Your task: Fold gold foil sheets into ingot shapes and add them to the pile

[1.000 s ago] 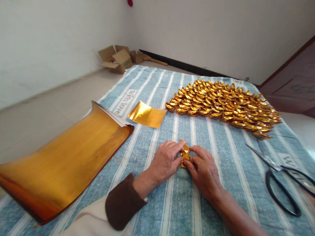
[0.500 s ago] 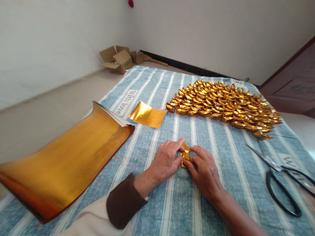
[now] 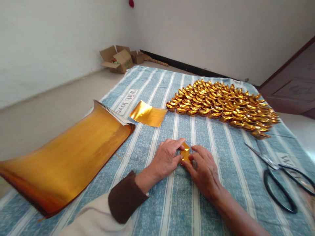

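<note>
We've got left hand [image 3: 167, 157] & right hand [image 3: 205, 170] pinching small folded gold foil paper [image 3: 185, 153] flat on striped blue cloth [image 3: 172, 203] (fingers closed on it, so creases set).

Left hand [image 3: 165, 158] and right hand [image 3: 204, 168] pinching small gold paper fold [image 3: 185, 153] on striped cloth [image 3: 221, 144], scissors [image 3: 280, 178] right

Striped blue cloth [image 3: 172, 203] on floor. On it: gold ingot pile [image 3: 222, 105], black scissors [image 3: 280, 183], gold sheet stack [image 3: 64, 160], single gold square [image 3: 148, 113]. Cardboard boxes [image 3: 120, 59] by wall.
</note>
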Action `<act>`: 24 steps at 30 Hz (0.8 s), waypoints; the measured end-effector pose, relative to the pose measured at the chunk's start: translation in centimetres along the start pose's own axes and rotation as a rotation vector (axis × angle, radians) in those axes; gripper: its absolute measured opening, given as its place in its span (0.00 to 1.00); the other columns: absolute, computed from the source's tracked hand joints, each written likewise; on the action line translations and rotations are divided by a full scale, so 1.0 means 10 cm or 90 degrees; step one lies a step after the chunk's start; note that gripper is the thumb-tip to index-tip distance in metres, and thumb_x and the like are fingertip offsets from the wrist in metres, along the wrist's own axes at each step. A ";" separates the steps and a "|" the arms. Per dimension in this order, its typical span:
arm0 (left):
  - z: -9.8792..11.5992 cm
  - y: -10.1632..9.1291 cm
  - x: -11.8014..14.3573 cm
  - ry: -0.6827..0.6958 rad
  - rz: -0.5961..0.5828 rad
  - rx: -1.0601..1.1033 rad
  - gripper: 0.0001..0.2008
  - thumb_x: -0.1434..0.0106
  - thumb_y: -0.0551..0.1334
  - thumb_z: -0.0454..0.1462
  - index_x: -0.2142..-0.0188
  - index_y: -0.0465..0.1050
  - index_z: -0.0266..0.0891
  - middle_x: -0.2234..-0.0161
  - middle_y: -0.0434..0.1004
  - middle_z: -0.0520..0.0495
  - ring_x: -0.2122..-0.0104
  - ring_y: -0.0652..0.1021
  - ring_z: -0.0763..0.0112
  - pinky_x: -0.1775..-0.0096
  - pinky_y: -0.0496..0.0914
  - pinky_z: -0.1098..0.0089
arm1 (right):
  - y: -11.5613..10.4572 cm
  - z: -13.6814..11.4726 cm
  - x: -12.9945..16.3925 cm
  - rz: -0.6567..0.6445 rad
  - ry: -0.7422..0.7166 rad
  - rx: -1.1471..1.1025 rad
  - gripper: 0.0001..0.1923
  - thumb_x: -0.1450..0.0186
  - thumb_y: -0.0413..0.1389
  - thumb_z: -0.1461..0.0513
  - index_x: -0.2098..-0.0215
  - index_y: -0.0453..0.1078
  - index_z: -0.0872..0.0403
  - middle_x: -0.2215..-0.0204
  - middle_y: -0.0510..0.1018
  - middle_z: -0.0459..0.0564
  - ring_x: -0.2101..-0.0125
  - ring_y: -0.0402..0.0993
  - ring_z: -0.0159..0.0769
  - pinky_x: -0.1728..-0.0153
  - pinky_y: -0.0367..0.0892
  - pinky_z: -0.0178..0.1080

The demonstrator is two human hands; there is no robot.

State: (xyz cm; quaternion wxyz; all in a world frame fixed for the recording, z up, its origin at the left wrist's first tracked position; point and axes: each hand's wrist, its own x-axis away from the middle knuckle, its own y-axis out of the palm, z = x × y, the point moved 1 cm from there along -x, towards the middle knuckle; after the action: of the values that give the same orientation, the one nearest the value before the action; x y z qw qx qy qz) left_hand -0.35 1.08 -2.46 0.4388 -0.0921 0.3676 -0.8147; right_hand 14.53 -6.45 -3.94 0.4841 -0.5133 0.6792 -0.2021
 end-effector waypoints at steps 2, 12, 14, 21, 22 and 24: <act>0.00 0.00 0.00 -0.003 0.000 -0.002 0.26 0.43 0.62 0.27 0.45 0.65 0.45 0.58 0.79 0.50 0.55 0.75 0.61 0.53 0.67 0.56 | 0.00 0.00 -0.01 -0.004 0.001 -0.001 0.08 0.35 0.56 0.58 0.71 0.68 0.52 0.57 0.75 0.56 0.53 0.70 0.46 0.53 0.67 0.51; 0.00 0.01 -0.02 -0.016 0.002 0.001 0.27 0.46 0.64 0.25 0.47 0.68 0.43 0.58 0.79 0.50 0.55 0.75 0.60 0.53 0.67 0.56 | -0.01 0.00 -0.04 -0.048 -0.026 0.044 0.09 0.34 0.56 0.57 0.71 0.67 0.52 0.59 0.74 0.56 0.54 0.68 0.47 0.56 0.66 0.49; -0.01 0.01 -0.03 -0.021 -0.003 -0.001 0.27 0.47 0.64 0.25 0.47 0.68 0.42 0.58 0.79 0.49 0.55 0.75 0.59 0.53 0.67 0.56 | -0.01 0.01 -0.04 -0.053 -0.025 0.035 0.09 0.35 0.56 0.57 0.71 0.67 0.52 0.59 0.74 0.55 0.55 0.68 0.46 0.56 0.66 0.48; 0.00 0.00 -0.03 -0.009 0.000 0.000 0.27 0.47 0.64 0.26 0.48 0.69 0.43 0.59 0.79 0.50 0.55 0.76 0.61 0.52 0.68 0.57 | -0.01 -0.01 -0.05 -0.064 -0.004 0.029 0.11 0.37 0.59 0.55 0.71 0.67 0.53 0.58 0.73 0.55 0.55 0.68 0.46 0.56 0.66 0.48; 0.00 0.00 -0.03 -0.011 0.000 0.000 0.27 0.47 0.64 0.26 0.48 0.69 0.42 0.59 0.79 0.49 0.55 0.75 0.61 0.52 0.68 0.57 | -0.01 -0.01 -0.05 -0.068 0.003 0.028 0.11 0.37 0.60 0.55 0.71 0.67 0.53 0.58 0.73 0.55 0.55 0.68 0.46 0.56 0.66 0.48; -0.01 0.00 -0.03 -0.016 -0.002 0.001 0.27 0.48 0.63 0.26 0.48 0.69 0.41 0.59 0.79 0.48 0.56 0.75 0.61 0.52 0.67 0.58 | -0.01 -0.01 -0.06 -0.074 0.018 0.020 0.11 0.38 0.61 0.56 0.71 0.67 0.53 0.58 0.73 0.55 0.56 0.68 0.46 0.55 0.66 0.49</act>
State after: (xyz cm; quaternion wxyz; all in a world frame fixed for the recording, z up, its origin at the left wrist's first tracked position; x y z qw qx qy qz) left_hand -0.18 1.39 -2.46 0.4419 -0.1027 0.3615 -0.8146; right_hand 14.47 -6.04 -3.53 0.4698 -0.5414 0.6517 -0.2478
